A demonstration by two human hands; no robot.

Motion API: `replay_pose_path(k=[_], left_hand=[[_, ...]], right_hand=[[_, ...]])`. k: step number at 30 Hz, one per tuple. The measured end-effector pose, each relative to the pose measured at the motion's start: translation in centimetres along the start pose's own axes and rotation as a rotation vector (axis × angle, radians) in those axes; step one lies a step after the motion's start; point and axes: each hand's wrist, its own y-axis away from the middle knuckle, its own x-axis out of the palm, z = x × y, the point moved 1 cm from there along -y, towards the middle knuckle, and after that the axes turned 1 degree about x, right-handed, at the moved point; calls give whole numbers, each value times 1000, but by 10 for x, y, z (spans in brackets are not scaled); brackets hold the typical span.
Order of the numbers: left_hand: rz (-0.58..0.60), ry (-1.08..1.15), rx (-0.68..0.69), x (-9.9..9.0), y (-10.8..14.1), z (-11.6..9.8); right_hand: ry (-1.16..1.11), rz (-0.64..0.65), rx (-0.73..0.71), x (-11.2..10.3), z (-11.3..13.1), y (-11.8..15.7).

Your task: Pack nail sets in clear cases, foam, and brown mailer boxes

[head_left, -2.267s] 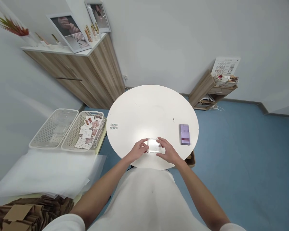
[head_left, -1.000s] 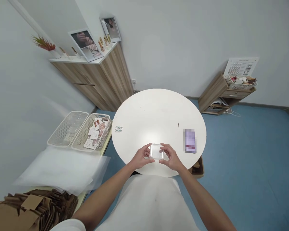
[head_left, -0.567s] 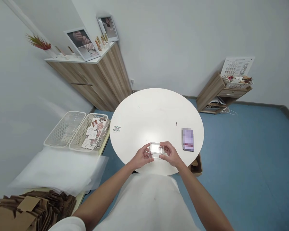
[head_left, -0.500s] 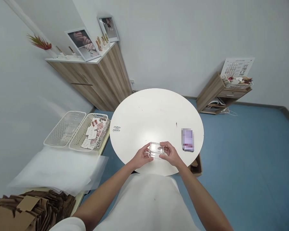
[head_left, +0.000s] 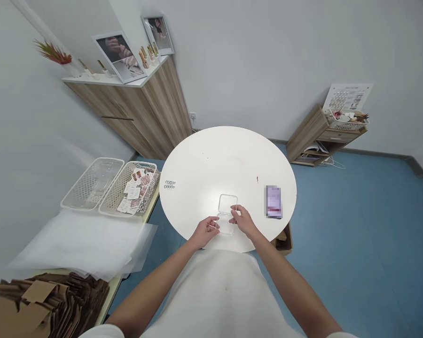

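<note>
One clear, colourless, round-cornered case [head_left: 227,214] (lid [head_left: 228,203] open).

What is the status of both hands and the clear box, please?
Left hand at left edge of clear box, right hand near hinge; grip unclear. Box open, lid on far side. Nothing seen in the way; purple item off to the right.

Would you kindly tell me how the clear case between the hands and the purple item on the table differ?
The clear case is colourless and see-through, whereas the purple item, blurred in the picture, is coloured. The clear case is open, with the left hand and right hand at its sides; the purple item lies apart from both hands. Both look roughly rectangular.
</note>
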Motion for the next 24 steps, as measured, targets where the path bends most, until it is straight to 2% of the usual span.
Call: replay_pose_path(k=[7, 13, 18, 24], left_hand=[[-127, 22, -88, 1, -4, 19], [-160, 23, -136, 1, -10, 36], [-207, -138, -154, 3, -17, 49], [-302, -338, -168, 7, -16, 46]], right_hand=[[103, -18, 116, 9, -30, 6], [180, -98, 86, 14, -60, 26], [183, -57, 62, 22, -71, 26], [140, -105, 114, 24, -76, 24]])
